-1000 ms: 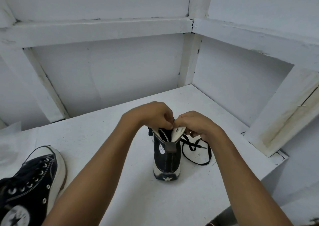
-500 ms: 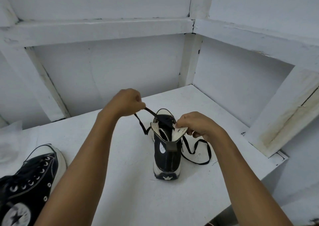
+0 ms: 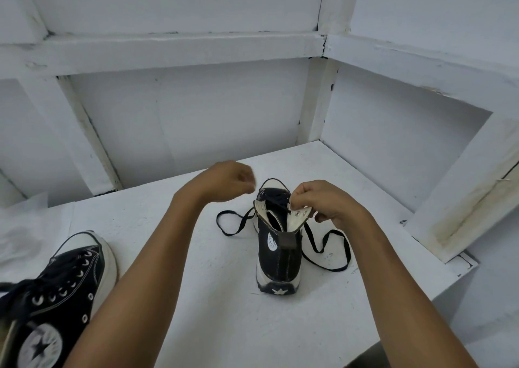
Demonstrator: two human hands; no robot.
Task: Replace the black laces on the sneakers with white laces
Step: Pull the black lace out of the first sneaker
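A black high-top sneaker stands on the white table, heel towards me, its collar flaps spread apart. Its black lace is loosened: one end loops on the table to the right, the other lies in a loop to the left. My right hand pinches the lace at the inner edge of the right eyelet flap. Blurred, with its fingers loosely curled, my left hand hovers up and left of the shoe and holds nothing I can see.
The second black sneaker, laced in black, lies at the table's left near edge. A crumpled white sheet sits at the far left. White panelled walls close the table in behind and to the right.
My left hand pulled a lace end out to the left, then let it fall onto the table and moved back towards the shoe. My right hand stayed at the right flap.
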